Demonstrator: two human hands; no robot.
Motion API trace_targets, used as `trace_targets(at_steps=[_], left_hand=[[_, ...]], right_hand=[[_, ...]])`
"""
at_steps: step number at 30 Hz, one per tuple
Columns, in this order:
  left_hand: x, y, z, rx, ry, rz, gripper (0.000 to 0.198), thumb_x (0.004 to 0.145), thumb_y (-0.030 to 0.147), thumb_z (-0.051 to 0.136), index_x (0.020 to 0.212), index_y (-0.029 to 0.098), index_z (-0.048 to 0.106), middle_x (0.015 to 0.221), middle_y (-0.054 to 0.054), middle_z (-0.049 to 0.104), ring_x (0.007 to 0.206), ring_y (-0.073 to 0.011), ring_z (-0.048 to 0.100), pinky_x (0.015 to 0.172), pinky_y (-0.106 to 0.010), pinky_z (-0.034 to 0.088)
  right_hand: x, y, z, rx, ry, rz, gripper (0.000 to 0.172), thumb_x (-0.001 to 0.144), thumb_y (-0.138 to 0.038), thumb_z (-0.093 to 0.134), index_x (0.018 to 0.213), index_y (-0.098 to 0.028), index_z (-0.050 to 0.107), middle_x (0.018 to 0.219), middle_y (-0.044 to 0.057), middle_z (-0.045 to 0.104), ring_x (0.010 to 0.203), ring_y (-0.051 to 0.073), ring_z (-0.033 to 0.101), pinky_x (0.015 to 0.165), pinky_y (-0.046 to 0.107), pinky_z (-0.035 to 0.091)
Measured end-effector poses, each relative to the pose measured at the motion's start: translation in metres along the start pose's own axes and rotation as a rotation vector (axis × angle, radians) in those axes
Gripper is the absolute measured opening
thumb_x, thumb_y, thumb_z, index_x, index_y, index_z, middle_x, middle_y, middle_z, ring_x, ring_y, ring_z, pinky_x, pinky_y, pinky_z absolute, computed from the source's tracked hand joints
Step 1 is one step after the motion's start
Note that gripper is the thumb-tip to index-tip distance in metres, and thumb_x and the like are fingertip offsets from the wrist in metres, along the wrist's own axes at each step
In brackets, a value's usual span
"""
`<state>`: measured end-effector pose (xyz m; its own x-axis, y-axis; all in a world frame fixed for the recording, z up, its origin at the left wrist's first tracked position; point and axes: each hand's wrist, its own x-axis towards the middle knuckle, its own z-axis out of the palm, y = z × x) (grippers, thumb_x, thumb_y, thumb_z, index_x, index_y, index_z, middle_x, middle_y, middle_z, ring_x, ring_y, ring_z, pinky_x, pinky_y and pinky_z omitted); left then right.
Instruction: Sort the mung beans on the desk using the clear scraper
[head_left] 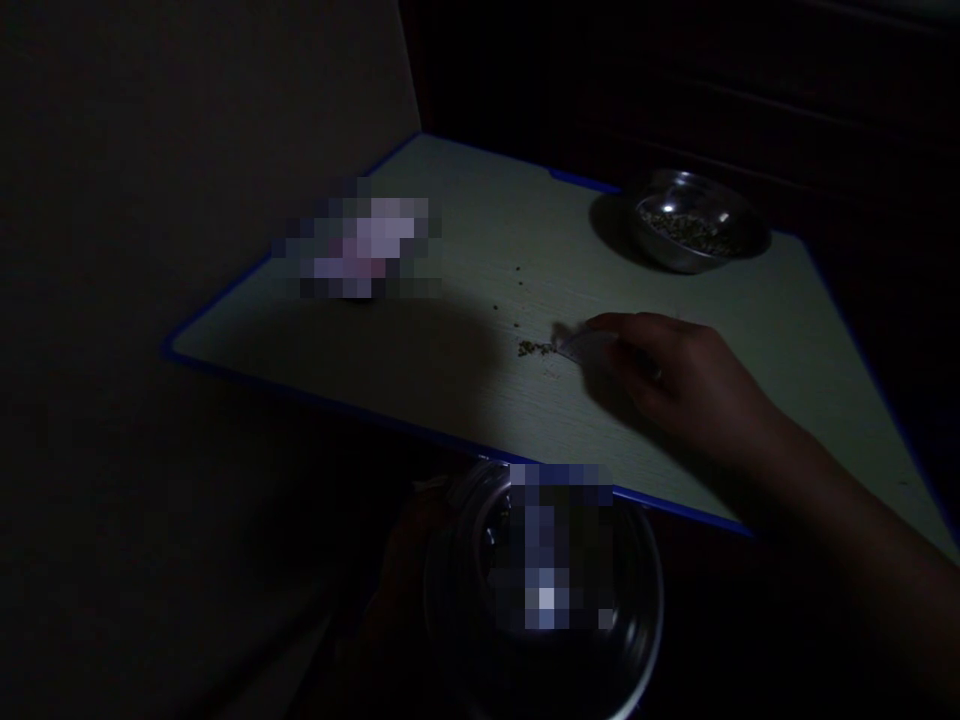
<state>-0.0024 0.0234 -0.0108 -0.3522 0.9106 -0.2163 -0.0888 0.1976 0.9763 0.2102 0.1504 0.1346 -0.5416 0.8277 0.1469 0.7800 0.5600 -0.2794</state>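
Observation:
My right hand (686, 375) pinches a thin pale card (587, 347), its edge tilted down onto the tabletop. Against the card's tip lies a small pile of tiny greenish beans or seeds (531, 348). A few single ones (517, 325) are scattered farther up the surface. Below the table's near edge, a shiny metal bowl (649, 610) is held with its opening up, and part of its inside is blurred out. My left hand (405, 545) grips that bowl at its left side, in deep shadow, with most fingers hard to make out.
The pale table (457, 190) has a blue rim. A second metal bowl (679, 255), partly filled with small beans or seeds, stands at its far right. A pixelated pale and pinkish object (367, 245) lies at the left. A wall (225, 120) borders the left side; the room is dark.

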Motion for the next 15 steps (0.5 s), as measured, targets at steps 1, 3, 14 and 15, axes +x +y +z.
trace_targets(at_steps=[1,3,14,15], left_hand=[[0.004,-0.001,0.006,0.013,0.018,-0.008,0.03,0.084,0.039,0.051,0.093,0.012,0.059,0.089,-0.005,0.06,0.076,-0.0141,0.058,0.067,-0.03,0.05],[0.008,0.0,0.014,0.046,0.056,-0.022,0.034,0.082,0.042,0.052,0.09,0.011,0.06,0.087,-0.004,0.06,0.076,-0.0157,0.058,0.066,-0.03,0.05],[-0.008,0.007,-0.015,0.166,0.091,-0.022,0.028,0.084,0.036,0.051,0.098,0.013,0.058,0.093,-0.006,0.058,0.078,-0.0137,0.057,0.069,-0.031,0.05],[-0.008,0.006,-0.015,0.176,0.096,-0.02,0.028,0.084,0.037,0.051,0.098,0.012,0.058,0.092,-0.006,0.058,0.078,-0.0138,0.057,0.068,-0.031,0.05]], right_hand=[[0.0,0.0,0.001,-0.007,-0.008,-0.004,0.038,0.086,-0.023,0.04,0.121,-0.019,0.053,0.104,0.01,0.064,0.087,0.022,0.061,0.074,0.033,0.045],[0.001,0.0,0.003,-0.021,-0.008,-0.012,0.038,0.086,-0.022,0.04,0.121,-0.019,0.053,0.106,0.01,0.063,0.089,0.022,0.061,0.076,0.032,0.045],[0.0,0.0,0.008,-0.064,-0.004,-0.07,0.038,0.086,-0.019,0.043,0.123,-0.02,0.052,0.102,0.008,0.063,0.084,0.019,0.06,0.073,0.03,0.045],[0.0,0.0,0.007,-0.071,-0.002,-0.071,0.039,0.086,-0.019,0.043,0.123,-0.02,0.052,0.101,0.008,0.063,0.084,0.018,0.06,0.073,0.03,0.045]])
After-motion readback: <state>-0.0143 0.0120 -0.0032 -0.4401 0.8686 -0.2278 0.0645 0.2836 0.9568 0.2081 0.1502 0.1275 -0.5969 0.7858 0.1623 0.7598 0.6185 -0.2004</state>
